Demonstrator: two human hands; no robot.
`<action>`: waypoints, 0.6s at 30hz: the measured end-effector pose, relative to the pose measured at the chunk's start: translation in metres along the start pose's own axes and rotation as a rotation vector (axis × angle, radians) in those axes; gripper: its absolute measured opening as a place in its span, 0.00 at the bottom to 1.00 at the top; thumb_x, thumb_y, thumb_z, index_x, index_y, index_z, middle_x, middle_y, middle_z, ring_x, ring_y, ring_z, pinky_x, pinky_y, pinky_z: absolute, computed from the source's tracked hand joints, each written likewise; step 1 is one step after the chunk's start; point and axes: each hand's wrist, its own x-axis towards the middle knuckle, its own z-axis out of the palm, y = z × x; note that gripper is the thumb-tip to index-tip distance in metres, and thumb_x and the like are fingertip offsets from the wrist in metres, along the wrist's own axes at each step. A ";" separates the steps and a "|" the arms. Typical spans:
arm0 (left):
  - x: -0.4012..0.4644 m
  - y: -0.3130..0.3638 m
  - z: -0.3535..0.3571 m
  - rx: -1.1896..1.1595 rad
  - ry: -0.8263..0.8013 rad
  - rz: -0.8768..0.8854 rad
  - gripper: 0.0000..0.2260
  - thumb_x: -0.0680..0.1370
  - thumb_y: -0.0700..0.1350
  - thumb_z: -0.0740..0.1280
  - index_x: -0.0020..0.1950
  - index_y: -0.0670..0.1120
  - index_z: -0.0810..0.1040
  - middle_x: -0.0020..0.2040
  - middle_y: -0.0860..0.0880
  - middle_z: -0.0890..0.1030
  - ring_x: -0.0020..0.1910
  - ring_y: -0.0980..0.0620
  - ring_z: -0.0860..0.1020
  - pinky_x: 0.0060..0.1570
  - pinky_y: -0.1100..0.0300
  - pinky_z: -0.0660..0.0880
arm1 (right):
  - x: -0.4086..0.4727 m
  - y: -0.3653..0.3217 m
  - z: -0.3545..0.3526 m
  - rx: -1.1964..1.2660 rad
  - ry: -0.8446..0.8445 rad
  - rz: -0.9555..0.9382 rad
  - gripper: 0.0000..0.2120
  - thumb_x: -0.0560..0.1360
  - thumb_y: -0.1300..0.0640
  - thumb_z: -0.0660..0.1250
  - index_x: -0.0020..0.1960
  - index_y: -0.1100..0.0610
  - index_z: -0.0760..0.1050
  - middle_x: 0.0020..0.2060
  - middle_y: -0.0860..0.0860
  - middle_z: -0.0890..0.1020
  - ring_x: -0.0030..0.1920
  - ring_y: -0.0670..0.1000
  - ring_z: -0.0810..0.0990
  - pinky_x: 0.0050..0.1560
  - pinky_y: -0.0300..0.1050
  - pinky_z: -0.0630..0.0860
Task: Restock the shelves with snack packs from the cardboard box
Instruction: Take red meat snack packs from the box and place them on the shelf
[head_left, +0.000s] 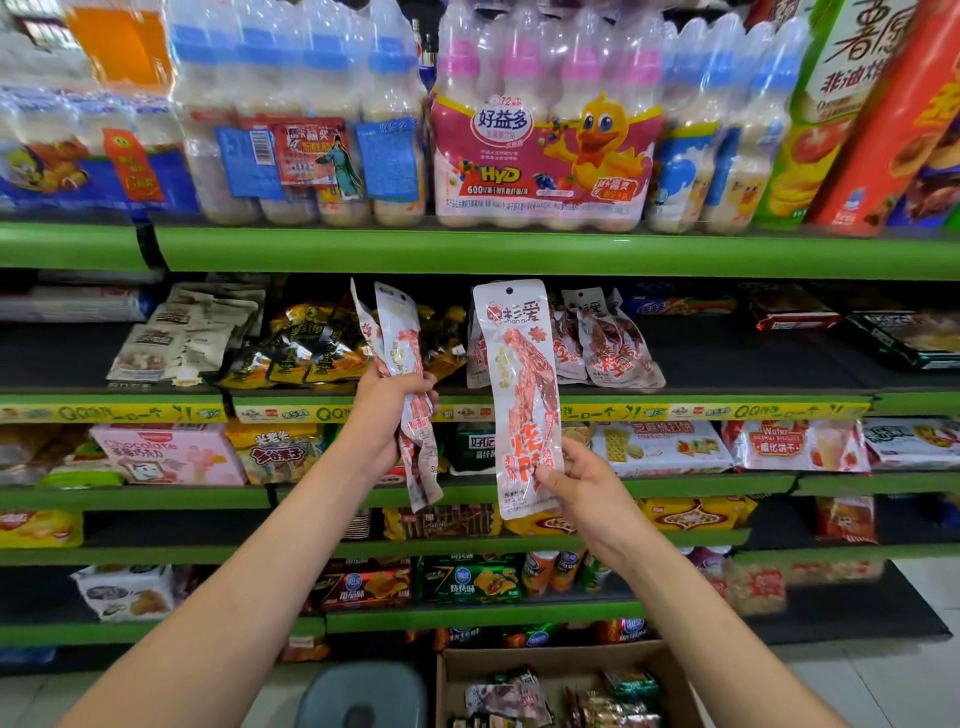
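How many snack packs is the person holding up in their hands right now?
3, as far as shows. The left hand grips two packs bunched together, though more could hide between them. The right hand pinches one pack by its lower edge, upright before the shelf.

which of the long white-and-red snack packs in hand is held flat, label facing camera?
The single white-and-red snack pack pinched by the right hand. The left hand grips a bunched bundle of packs, turned edge-on.
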 end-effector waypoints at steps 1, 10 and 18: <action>0.000 0.000 0.000 -0.001 0.001 -0.002 0.18 0.74 0.28 0.66 0.59 0.45 0.73 0.40 0.44 0.81 0.32 0.50 0.81 0.34 0.55 0.80 | 0.000 0.000 0.000 -0.002 -0.003 -0.002 0.15 0.81 0.65 0.64 0.65 0.54 0.76 0.54 0.62 0.84 0.46 0.58 0.80 0.54 0.57 0.78; -0.005 0.004 0.002 -0.011 0.003 -0.011 0.21 0.75 0.28 0.65 0.64 0.43 0.70 0.41 0.44 0.80 0.32 0.50 0.81 0.35 0.55 0.81 | 0.002 -0.002 -0.005 0.013 0.006 -0.013 0.16 0.81 0.66 0.64 0.66 0.54 0.75 0.52 0.60 0.85 0.45 0.56 0.82 0.50 0.53 0.82; -0.009 0.007 0.005 0.023 0.002 -0.008 0.22 0.75 0.27 0.64 0.67 0.41 0.69 0.41 0.44 0.79 0.34 0.50 0.79 0.35 0.55 0.79 | 0.002 -0.001 -0.007 -0.058 0.020 -0.002 0.16 0.81 0.66 0.63 0.64 0.49 0.76 0.52 0.57 0.86 0.46 0.55 0.84 0.56 0.59 0.81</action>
